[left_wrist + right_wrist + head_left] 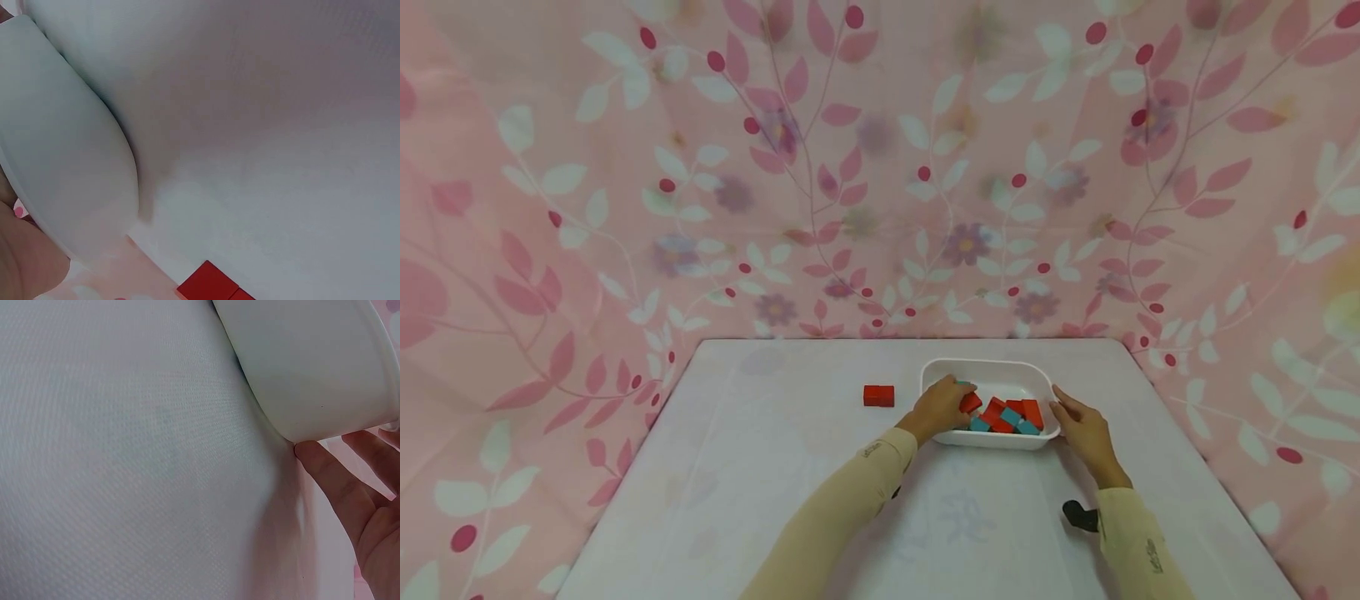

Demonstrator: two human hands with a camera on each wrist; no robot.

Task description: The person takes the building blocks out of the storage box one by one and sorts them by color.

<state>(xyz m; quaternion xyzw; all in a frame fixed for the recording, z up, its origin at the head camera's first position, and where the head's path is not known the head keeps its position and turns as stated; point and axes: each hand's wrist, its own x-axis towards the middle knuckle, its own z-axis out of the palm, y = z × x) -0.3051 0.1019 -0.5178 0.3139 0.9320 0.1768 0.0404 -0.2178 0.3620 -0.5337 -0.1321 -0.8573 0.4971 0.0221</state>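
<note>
My left hand (938,408) reaches over the left end of a white tray (985,438). Its fingertips pinch a red block (971,402) inside. Red and blue blocks lie jumbled in the tray, such as a blue block (981,424) and a red block (1033,413). At the tray's right end, my right hand (1084,427) touches the outer wall with extended fingers. The right wrist view shows a fingertip (307,450) against the tray's lower edge (312,394). The left wrist view hides the left fingertips behind the tray's wall (69,144).
Red blocks (878,396) sit together on the white-covered table (760,467), left of the tray. A flowered pink cloth (880,167) stands behind and at both sides. A black object (1079,516) sticks out by the right sleeve.
</note>
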